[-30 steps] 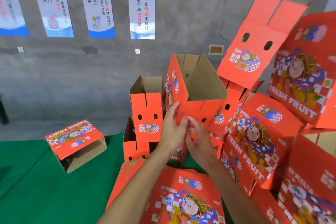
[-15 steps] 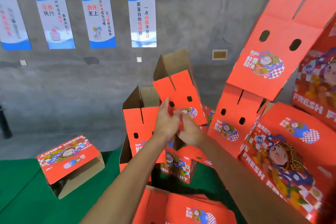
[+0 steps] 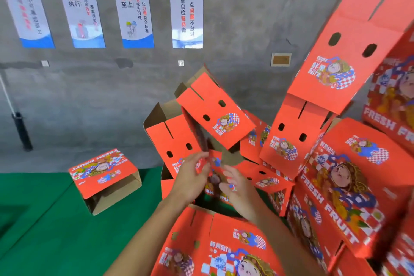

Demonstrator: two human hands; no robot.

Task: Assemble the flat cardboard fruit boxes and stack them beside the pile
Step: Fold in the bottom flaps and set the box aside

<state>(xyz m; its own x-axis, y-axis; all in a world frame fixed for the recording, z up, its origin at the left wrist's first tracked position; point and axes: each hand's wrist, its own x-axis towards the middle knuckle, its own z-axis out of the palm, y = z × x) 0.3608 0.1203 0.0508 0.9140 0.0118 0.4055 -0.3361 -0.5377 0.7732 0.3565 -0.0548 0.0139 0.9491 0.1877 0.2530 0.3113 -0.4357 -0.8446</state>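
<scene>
- Tilting above both hands, an assembled fruit box point(image 3: 215, 114) is seen in mid-air, apart from the fingers.
- The left hand point(image 3: 190, 179) is raised below this box, fingers loosely spread, nothing gripped.
- The right hand point(image 3: 237, 188) is held just beside the left hand, fingers relaxed and empty.
- Right of the tilted box, the pile of boxes point(image 3: 349, 186) is stacked.
- Left of it, a lone box point(image 3: 105, 177) lies on the green floor point(image 3: 44, 219).
</scene>
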